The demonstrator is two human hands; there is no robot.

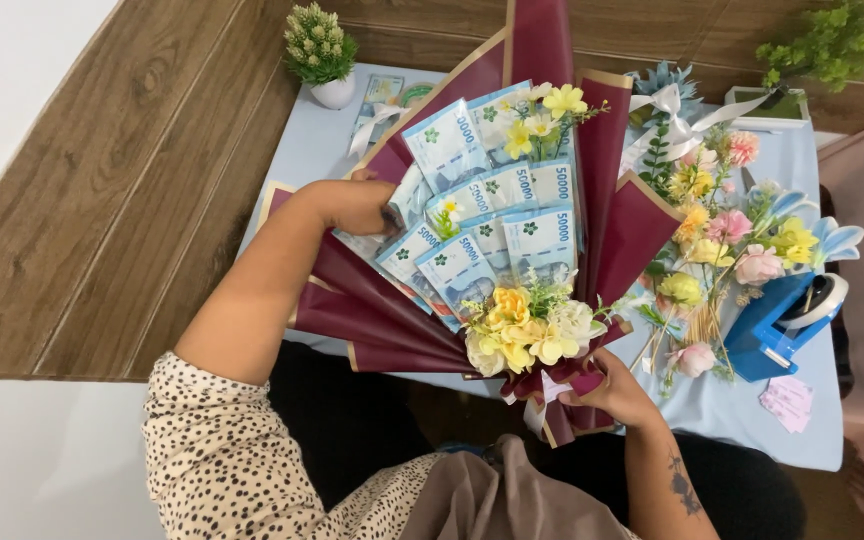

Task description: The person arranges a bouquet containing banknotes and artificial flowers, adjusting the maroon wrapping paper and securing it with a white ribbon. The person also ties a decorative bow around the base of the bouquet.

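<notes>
Bouquet (497, 250) held above tabletop (312, 140). Right hand (617, 392) fingers closed round stem, fingertips hidden by wrap. Left hand (357, 205) on left edge, fingers tucked behind banknotes (482, 225); grip unclear.

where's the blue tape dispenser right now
In the head view the blue tape dispenser sits on the table's right side, beside the loose artificial flowers and above small pink paper slips.

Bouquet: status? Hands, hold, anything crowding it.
Left hand on the banknotes. Right hand grips the bouquet at its base. Loose flowers and tape dispenser close on the right.
</notes>
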